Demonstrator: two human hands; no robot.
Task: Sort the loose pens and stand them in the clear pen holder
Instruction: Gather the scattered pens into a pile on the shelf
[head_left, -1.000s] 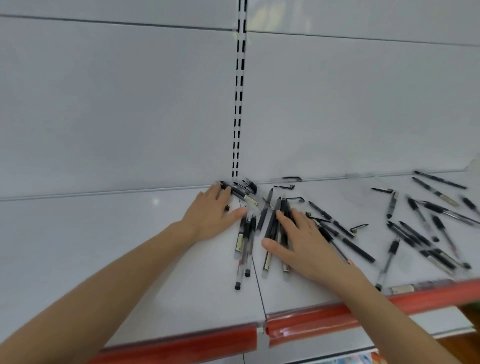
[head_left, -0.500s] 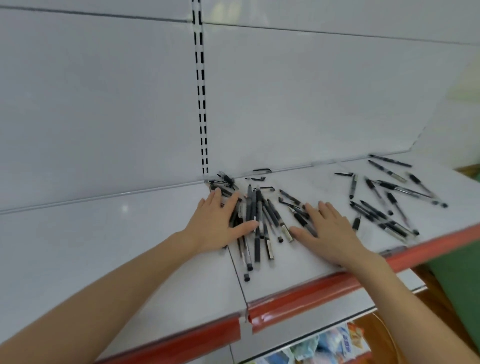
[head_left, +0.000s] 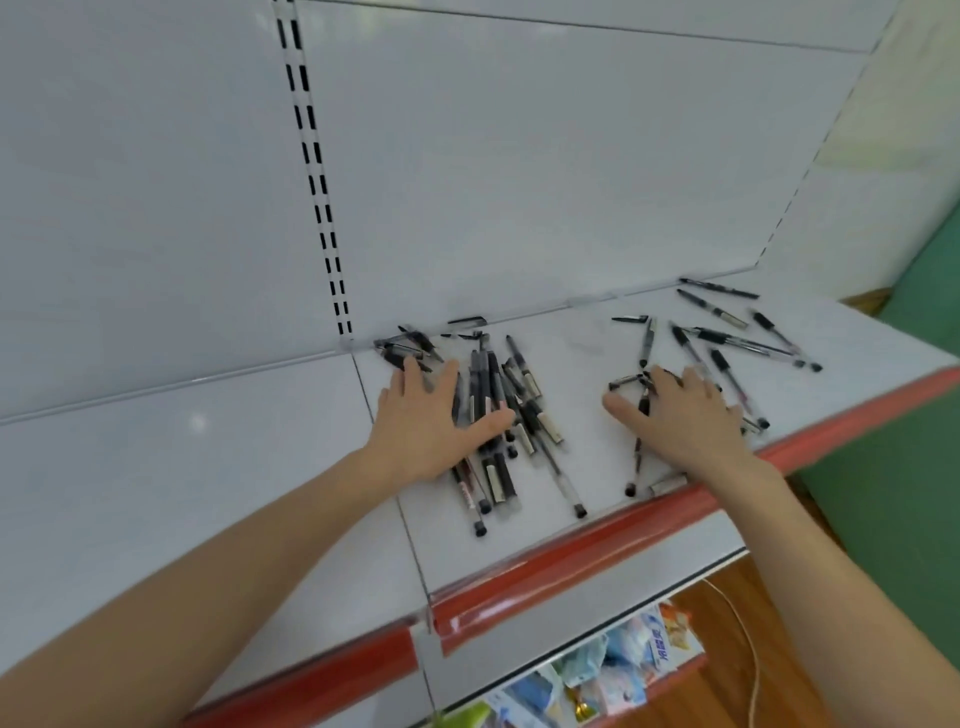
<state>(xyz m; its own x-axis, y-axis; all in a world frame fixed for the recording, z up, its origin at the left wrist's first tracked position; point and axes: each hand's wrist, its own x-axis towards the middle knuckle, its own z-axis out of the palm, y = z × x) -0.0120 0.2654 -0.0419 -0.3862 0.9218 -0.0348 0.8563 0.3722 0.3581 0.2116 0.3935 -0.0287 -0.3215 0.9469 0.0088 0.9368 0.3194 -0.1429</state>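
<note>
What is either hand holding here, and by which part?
Nothing is held: the left hand presses flat on the gathered pens, and the right hand lies flat on the scattered pens.

Shelf (head_left: 208, 467) is seen as smooth white painted metal w/ a soft sheen. Back panel (head_left: 519, 182) is finished the same, approx. matt. Edge strip (head_left: 571, 566) is formed in glossy red plastic. Pens (head_left: 488, 405) are made of smooth clear & black plastic. Floor (head_left: 722, 670) is laid in wood; packets (head_left: 639, 654) are wrapped in shiny film.
</note>
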